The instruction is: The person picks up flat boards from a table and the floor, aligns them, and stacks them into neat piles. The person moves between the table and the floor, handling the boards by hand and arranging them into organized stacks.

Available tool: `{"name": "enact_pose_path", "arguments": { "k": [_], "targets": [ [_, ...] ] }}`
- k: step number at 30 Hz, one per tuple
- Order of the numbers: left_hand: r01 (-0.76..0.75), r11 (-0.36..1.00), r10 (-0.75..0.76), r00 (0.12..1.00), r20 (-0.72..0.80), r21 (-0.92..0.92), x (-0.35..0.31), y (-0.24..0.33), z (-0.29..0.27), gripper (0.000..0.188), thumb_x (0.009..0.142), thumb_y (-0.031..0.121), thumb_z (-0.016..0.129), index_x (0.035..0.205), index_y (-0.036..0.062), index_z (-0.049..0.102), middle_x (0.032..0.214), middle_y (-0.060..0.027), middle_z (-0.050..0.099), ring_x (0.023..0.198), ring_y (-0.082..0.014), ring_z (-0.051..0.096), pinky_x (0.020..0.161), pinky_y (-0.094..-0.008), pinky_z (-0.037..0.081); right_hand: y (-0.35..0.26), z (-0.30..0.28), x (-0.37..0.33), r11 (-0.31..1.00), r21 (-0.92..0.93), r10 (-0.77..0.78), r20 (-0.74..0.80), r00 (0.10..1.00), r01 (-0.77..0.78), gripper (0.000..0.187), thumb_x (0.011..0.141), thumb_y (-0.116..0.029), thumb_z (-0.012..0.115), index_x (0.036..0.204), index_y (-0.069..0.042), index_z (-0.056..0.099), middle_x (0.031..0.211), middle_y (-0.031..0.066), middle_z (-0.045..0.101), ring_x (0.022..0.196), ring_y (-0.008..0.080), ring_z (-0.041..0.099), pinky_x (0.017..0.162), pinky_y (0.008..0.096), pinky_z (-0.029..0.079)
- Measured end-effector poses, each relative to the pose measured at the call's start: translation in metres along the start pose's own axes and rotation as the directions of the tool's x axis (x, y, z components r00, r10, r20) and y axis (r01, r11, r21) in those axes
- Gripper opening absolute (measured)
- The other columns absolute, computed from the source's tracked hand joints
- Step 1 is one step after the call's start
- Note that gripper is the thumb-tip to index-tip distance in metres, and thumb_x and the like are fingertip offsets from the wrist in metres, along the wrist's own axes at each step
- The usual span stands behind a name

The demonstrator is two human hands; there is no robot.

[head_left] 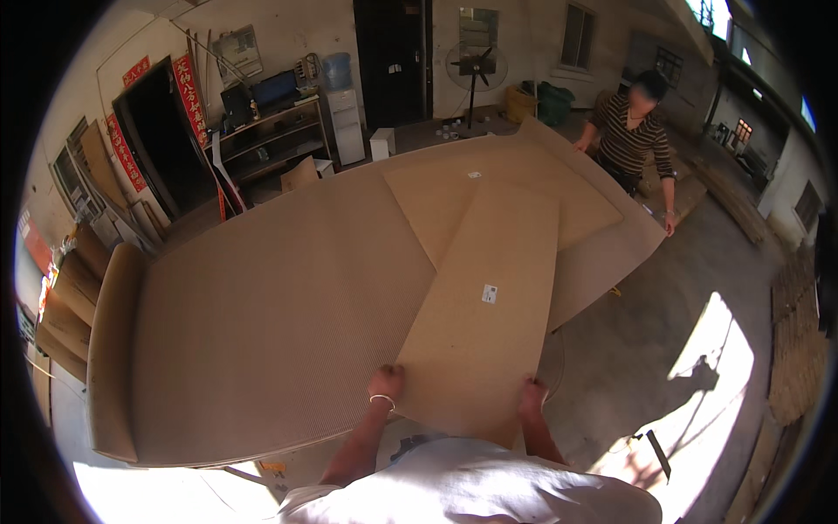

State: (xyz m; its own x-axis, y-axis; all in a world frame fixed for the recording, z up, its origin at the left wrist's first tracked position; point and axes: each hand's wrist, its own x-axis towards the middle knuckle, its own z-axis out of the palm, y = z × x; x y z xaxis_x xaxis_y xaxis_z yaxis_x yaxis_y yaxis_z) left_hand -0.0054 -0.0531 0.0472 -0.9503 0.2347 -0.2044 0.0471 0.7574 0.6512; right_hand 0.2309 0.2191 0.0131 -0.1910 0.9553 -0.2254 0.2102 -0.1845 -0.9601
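A long, narrow sheet of brown cardboard (pixel 483 306) lay flat, lengthways, on top of a much wider stack of cardboard sheets (pixel 262 332). Its near end stuck out past the stack's edge. A small white label sat near its middle.

both bare forearms rise from the lower edge of the head view, reaching forward and slightly apart. the left hand (pixel 385 382), a thin bracelet on its wrist, is curled into a closed grip. the right hand (pixel 532 397) is curled the same way, level with it, knuckles up.
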Motion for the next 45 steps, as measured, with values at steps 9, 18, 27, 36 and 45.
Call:
{"name": "enact_pose_path", "arguments": {
  "k": [9, 18, 27, 36, 45],
  "targets": [
    [0.347, 0.324, -0.297, 0.92, 0.254, -0.88, 0.1, -0.026, -0.032, 0.026, 0.092, 0.023, 0.051, 0.104, 0.0012, 0.06, 0.085, -0.0149, 0.068, 0.084, -0.0314, 0.067, 0.076, -0.0472, 0.056, -0.043, 0.128, 0.057, 0.976, 0.155, 0.162, -0.035, 0.986, -0.155, 0.023, 0.09, -0.019, 0.06, 0.088, 0.003, 0.065, 0.077, 0.0045, 0.062, 0.069, 0.0148, 0.056, 0.059, 0.0337, 0.046],
    [0.063, 0.381, -0.013, 0.998, 0.063, -0.922, 0.164, 0.118, 0.048, 0.034, 0.09, 0.001, 0.053, 0.123, -0.0033, 0.045, 0.116, -0.0146, 0.056, 0.105, -0.0243, 0.057, 0.093, -0.0388, 0.046, -0.125, 0.288, 0.111, 0.878, 0.3, 0.278, 0.313, 0.908, -0.373, 0.033, 0.094, -0.01, 0.052, 0.124, 0.003, 0.051, 0.107, 0.016, 0.064, 0.087, 0.0252, 0.066, 0.076, 0.0378, 0.053],
    [-0.16, 0.61, 0.122, 0.987, -0.107, -0.776, 0.464, 0.184, 0.016, 0.061, 0.09, -0.003, 0.047, 0.147, 0.0, 0.027, 0.135, -0.0194, 0.048, 0.119, -0.0288, 0.052, 0.102, -0.0354, 0.041, -0.087, 0.208, 0.06, 0.939, 0.116, 0.255, 0.402, 0.88, -0.325, 0.028, 0.095, -0.006, 0.049, 0.122, -0.002, 0.05, 0.102, 0.0133, 0.067, 0.086, 0.0222, 0.067, 0.073, 0.0336, 0.053],
    [-0.2, 0.794, 0.156, 0.98, -0.124, -0.575, 0.66, 0.202, 0.091, 0.054, 0.088, 0.003, 0.054, 0.139, -0.0063, 0.039, 0.121, -0.0232, 0.06, 0.103, -0.0308, 0.062, 0.09, -0.0344, 0.048, -0.008, 0.063, -0.063, 0.894, -0.03, 0.447, -0.016, 0.895, -0.447, 0.026, 0.091, -0.004, 0.049, 0.116, 0.0, 0.054, 0.09, 0.0133, 0.068, 0.075, 0.0209, 0.068, 0.062, 0.0296, 0.052],
    [-0.114, 0.971, 0.11, 0.993, 0.031, 0.211, 0.65, 0.248, 0.053, 0.064, 0.088, 0.025, 0.062, 0.142, 0.002, 0.038, 0.138, -0.0232, 0.046, 0.128, -0.0351, 0.046, 0.103, -0.0476, 0.04, 0.005, 0.025, -0.122, 0.813, -0.031, 0.559, -0.236, 0.795, -0.581, 0.034, 0.085, -0.002, 0.049, 0.119, 0.002, 0.053, 0.091, 0.015, 0.068, 0.073, 0.021, 0.068, 0.061, 0.0289, 0.052]
  ]
}}
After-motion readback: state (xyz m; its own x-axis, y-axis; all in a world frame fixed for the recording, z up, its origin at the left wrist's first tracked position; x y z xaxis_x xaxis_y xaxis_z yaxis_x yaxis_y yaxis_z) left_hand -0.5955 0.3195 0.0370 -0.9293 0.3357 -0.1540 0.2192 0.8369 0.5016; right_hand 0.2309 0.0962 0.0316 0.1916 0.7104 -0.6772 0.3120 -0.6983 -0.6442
